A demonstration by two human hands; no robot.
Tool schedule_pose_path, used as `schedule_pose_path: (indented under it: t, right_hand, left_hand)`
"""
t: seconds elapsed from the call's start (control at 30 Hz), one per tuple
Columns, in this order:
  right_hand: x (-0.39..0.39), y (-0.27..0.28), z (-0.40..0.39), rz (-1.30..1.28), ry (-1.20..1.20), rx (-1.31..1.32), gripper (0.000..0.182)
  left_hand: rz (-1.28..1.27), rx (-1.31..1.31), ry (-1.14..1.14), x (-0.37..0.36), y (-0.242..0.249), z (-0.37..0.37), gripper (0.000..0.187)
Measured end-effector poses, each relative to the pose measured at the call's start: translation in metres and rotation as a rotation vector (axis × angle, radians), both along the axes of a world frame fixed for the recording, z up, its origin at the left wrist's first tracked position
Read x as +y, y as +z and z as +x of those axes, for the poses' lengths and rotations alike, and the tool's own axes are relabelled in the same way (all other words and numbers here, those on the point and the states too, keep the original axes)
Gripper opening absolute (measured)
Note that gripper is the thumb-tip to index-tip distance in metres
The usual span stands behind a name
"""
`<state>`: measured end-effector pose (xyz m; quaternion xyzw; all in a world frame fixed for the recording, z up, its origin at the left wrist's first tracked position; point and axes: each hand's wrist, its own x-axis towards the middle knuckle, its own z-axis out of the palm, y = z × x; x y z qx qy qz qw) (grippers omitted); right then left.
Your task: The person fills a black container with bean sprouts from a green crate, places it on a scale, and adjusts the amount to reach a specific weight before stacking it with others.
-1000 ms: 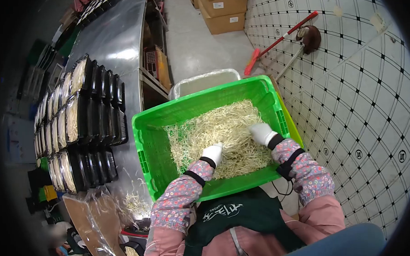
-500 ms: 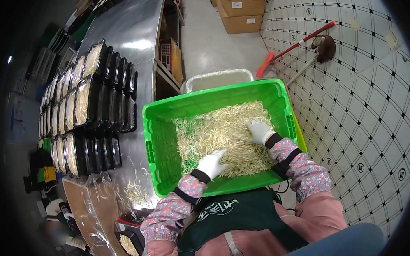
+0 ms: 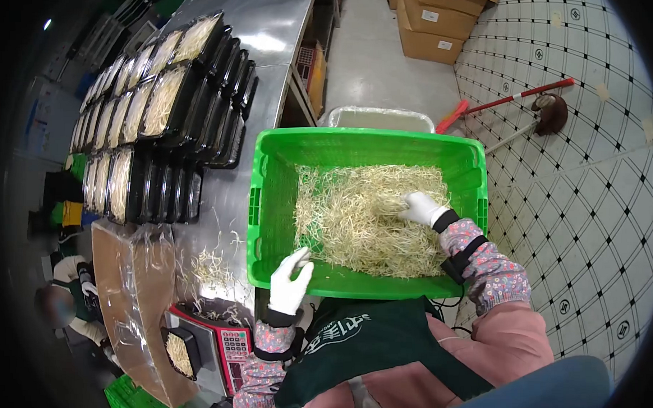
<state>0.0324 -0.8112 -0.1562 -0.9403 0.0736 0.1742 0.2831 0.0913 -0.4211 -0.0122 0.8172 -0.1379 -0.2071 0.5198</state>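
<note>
A green crate (image 3: 367,139) holds a heap of pale bean sprouts (image 3: 370,231). My right hand (image 3: 421,208), white-gloved, rests at the right side of the heap, its fingertips buried in the sprouts; whether it grips any is hidden. My left hand (image 3: 289,281), also gloved, is over the crate's near left corner with thumb and fingers apart and nothing in it. Left of the crate, on the metal table (image 3: 229,200), loose sprouts (image 3: 210,273) lie scattered. A red scale (image 3: 234,344) bears a black tray of sprouts (image 3: 179,354).
Stacked black trays of sprouts (image 3: 161,102) stand at the table's left. A cardboard box (image 3: 132,304) is beside the scale. A co-worker (image 3: 74,299) is at the lower left. Cardboard cartons (image 3: 435,27) and a red-handled tool (image 3: 520,94) are beyond the crate.
My left hand has left the sprouts and moved left to the crate's corner, its fingers apart. My right hand remains at the heap. The view has turned, showing more of the scale.
</note>
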Motion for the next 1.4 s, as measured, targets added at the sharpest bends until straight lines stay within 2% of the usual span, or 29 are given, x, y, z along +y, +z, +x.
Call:
schedule_pose_path:
  t: [0.03,0.07,0.13,0.17,0.2,0.27,0.3,0.33,0.4,0.43,0.5,0.57,0.63,0.67,0.7,0.73,0.8,0.83,0.87,0.9,1.0,1.07,1.13,1.2,1.23,1.27,1.3,1.33,1.4]
  right_hand:
    - [0.004,0.028,0.010,-0.068,-0.020,0.265,0.047]
    - [0.008,0.025,0.006,-0.071,-0.011,0.266,0.047]
    - [0.019,0.028,-0.005,-0.401,0.109,-0.139,0.063]
    - [0.026,0.028,-0.006,-0.461,0.120,-0.073,0.074]
    - [0.030,0.025,-0.007,-0.463,0.136,-0.079,0.074]
    - [0.032,0.004,-0.007,-0.418,0.161,-0.100,0.065]
    - [0.027,-0.016,-0.008,-0.414,0.137,-0.144,0.046]
    - [0.023,-0.013,-0.006,-0.413,0.152,-0.152,0.046]
    - [0.015,-0.005,0.001,-0.260,-0.026,-0.074,0.029]
    - [0.017,0.007,0.006,-0.212,-0.121,-0.179,0.024]
    - [0.014,0.031,0.014,-0.097,-0.152,-0.167,0.036]
    - [0.007,0.030,0.017,0.020,-0.198,-0.200,0.041]
    - [0.003,0.013,0.014,0.119,-0.242,-0.251,0.036]
    - [-0.017,-0.031,0.013,0.043,-0.143,-0.193,0.030]
    - [-0.008,-0.011,0.016,-0.175,-0.065,-0.066,0.025]
    - [-0.005,-0.011,0.018,-0.247,0.007,-0.147,0.025]
    - [0.003,0.005,0.035,-0.172,-0.074,-0.129,0.029]
    - [0.012,0.015,0.043,-0.062,-0.064,-0.227,0.030]
    - [0.028,0.036,0.057,0.240,-0.115,-0.176,0.028]
    - [0.052,0.062,0.070,0.395,-0.121,-0.114,0.028]
    - [0.146,0.138,0.103,0.561,-0.007,-0.246,0.021]
    - [0.221,0.191,0.121,0.622,0.075,-0.147,0.020]
    - [0.299,0.224,0.135,0.623,0.232,-0.116,0.019]
    - [0.377,0.236,0.147,0.647,0.441,-0.234,0.021]
    - [0.417,0.249,0.149,0.637,0.526,-0.204,0.022]
    - [0.456,0.262,0.150,0.628,0.610,-0.175,0.024]
    - [0.494,0.263,0.154,0.641,0.736,-0.236,0.026]
    - [0.530,0.262,0.156,0.654,0.860,-0.296,0.027]
    - [0.599,0.270,0.150,0.619,1.054,-0.355,0.030]
  left_hand:
    - [-0.009,0.021,0.035,0.007,0.004,-0.004,0.038]
    - [0.005,0.028,0.046,0.016,0.004,-0.006,0.038]
    - [-0.010,0.093,0.116,0.026,0.006,-0.014,0.038]
    - [-0.016,0.090,0.131,0.030,0.005,-0.019,0.038]
    - [-0.034,0.097,0.158,0.034,0.003,-0.023,0.038]
    - [-0.050,0.097,0.202,0.044,0.001,-0.032,0.037]
    - [-0.065,0.113,0.236,0.047,0.000,-0.036,0.037]
    - [-0.081,0.129,0.268,0.050,0.001,-0.040,0.037]
    - [-0.077,0.102,0.294,0.058,0.004,-0.047,0.036]
    - [-0.033,0.057,0.288,0.063,0.006,-0.051,0.036]
    - [-0.004,-0.023,0.297,0.073,0.007,-0.058,0.035]
    - [0.006,-0.081,0.302,0.081,0.007,-0.063,0.034]
    - [0.001,-0.093,0.337,0.087,0.013,-0.072,0.033]
    - [-0.034,-0.080,0.376,0.086,0.026,-0.076,0.030]
    - [0.132,-0.122,0.282,0.093,0.040,-0.075,0.028]
    - [0.029,-0.185,0.298,0.101,0.035,-0.081,0.029]
    - [0.017,-0.251,0.309,0.120,0.031,-0.089,0.029]
    - [-0.009,-0.231,0.324,0.132,0.024,-0.094,0.032]
    - [-0.034,-0.172,0.343,0.143,0.029,-0.098,0.032]
    - [-0.012,-0.211,0.341,0.157,0.035,-0.103,0.032]
    - [-0.038,-0.324,0.379,0.201,0.049,-0.118,0.031]
    - [-0.067,-0.318,0.467,0.235,0.072,-0.133,0.029]
    - [-0.031,-0.503,0.616,0.275,0.086,-0.148,0.025]
    - [-0.128,-0.346,0.885,0.316,0.090,-0.171,0.026]
    - [-0.116,-0.474,0.966,0.346,0.067,-0.179,0.024]
    - [-0.164,-0.428,1.095,0.362,0.090,-0.193,0.022]
    - [-0.075,-0.453,1.219,0.384,0.086,-0.206,0.022]
    - [-0.121,-0.519,1.280,0.410,0.075,-0.217,0.026]
    - [-0.191,-0.511,1.329,0.433,0.086,-0.232,0.039]
